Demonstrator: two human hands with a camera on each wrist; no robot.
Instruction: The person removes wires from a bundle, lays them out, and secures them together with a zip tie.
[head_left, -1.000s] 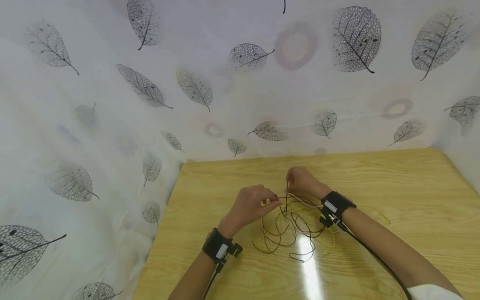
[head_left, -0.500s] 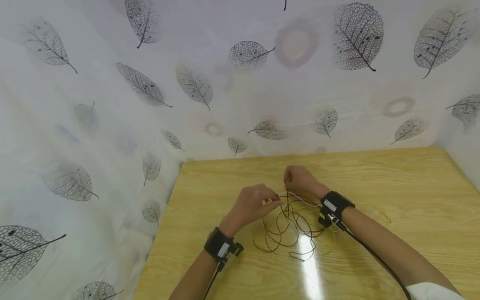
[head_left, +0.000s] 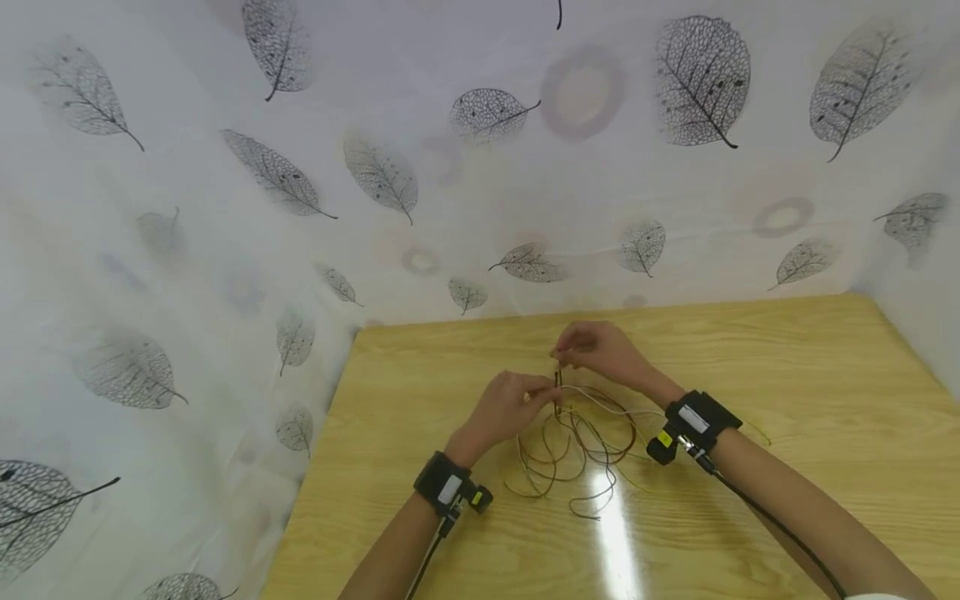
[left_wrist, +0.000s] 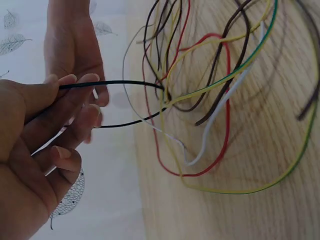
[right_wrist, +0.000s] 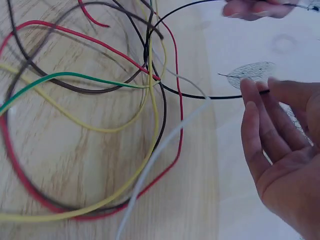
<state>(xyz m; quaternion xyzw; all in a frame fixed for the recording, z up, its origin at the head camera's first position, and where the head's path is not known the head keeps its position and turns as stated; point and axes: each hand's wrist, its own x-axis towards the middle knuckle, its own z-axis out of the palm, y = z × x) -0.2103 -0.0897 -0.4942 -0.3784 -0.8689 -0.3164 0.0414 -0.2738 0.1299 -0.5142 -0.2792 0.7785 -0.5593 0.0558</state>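
Observation:
My left hand (head_left: pixel 506 410) pinches a black wire (left_wrist: pixel 125 82) between thumb and fingertips, its other fingers loosely bent. Just beyond and to the right, my right hand (head_left: pixel 603 354) pinches another length of black wire (right_wrist: pixel 215 97) between thumb and fingers. Both black lengths run back to a loose knot or crossing in a tangle of thin wires on the table. In that tangle lie a red wire (left_wrist: pixel 228 130), a white wire (left_wrist: pixel 204 137), a yellow-green wire (left_wrist: pixel 240 192) and a brown wire (left_wrist: pixel 218 60). Whether the two black lengths are one wire I cannot tell.
The wood-grain table (head_left: pixel 420 358) carries the wire loops, which spread toward me and to the right. A pale leaf-patterned sheet (head_left: pixel 465 208) stands behind and at the left. Each wrist wears a black strap with a small camera and cable (head_left: pixel 750 504).
My right hand has shifted left and its fingers have spread a little. The left fingertips have risen slightly, so the hands are closer together. The held black wire stands more upright between them.

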